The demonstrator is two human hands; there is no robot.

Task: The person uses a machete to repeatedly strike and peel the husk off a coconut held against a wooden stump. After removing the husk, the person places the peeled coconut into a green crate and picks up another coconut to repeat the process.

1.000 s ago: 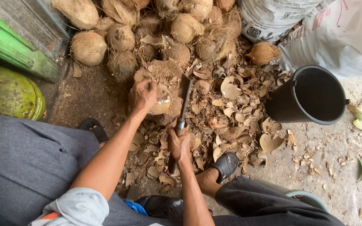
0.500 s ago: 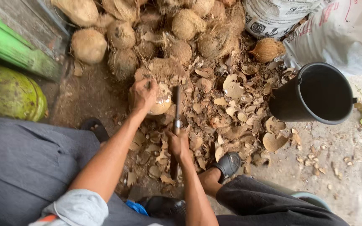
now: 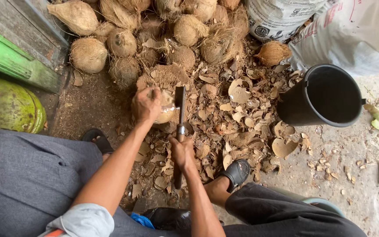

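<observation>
The left hand [image 3: 146,105] clamps the pale coconut [image 3: 166,109] steady on the ground while the right hand [image 3: 182,151] grips the cleaver [image 3: 180,105], blade set against its side.

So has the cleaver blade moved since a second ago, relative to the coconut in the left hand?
Yes. The cleaver has swung left: earlier its blade tilted right, clear of the coconut; now it lies straight, right beside it.

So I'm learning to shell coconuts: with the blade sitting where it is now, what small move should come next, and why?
Probably a short lift and chop. The cleaver in the right hand lies right beside the coconut, which the left hand steadies from the far side, fingers clear of the blade.
</observation>
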